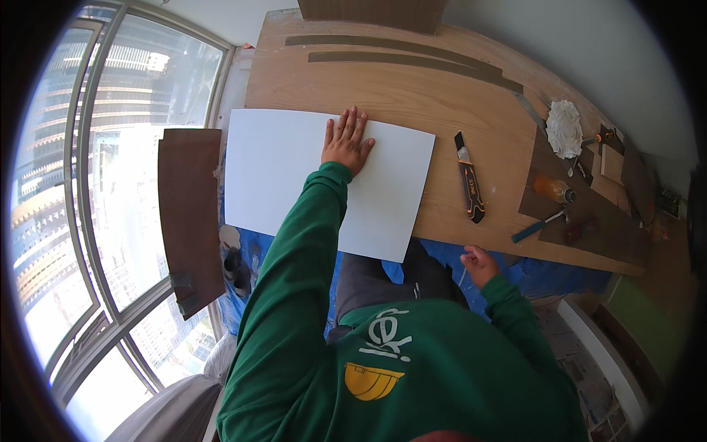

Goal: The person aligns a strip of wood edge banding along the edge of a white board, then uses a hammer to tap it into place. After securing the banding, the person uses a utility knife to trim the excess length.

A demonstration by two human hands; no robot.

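My left hand (347, 141) lies flat on a white rectangular sheet (280, 169), fingers stretched out near its far edge. The sheet rests on a wooden table (442, 103), and its near edge hangs slightly over the table's front. My right hand (480, 265) is off the table's near edge, its fingers loosely curled with nothing visible in them. Between the sheet and the tools at the right lies a black and orange utility knife (471, 190) with its blade end pointing away from me. It is the thing nearest my right hand, but they do not touch.
Two long thin strips (398, 46) lie along the far side. At the right are a crumpled white cloth (565, 129), a bottle with amber liquid (552, 188), a blue-handled hammer (537, 227) and a screwdriver (600, 138). A brown panel (190, 221) stands by the window at left.
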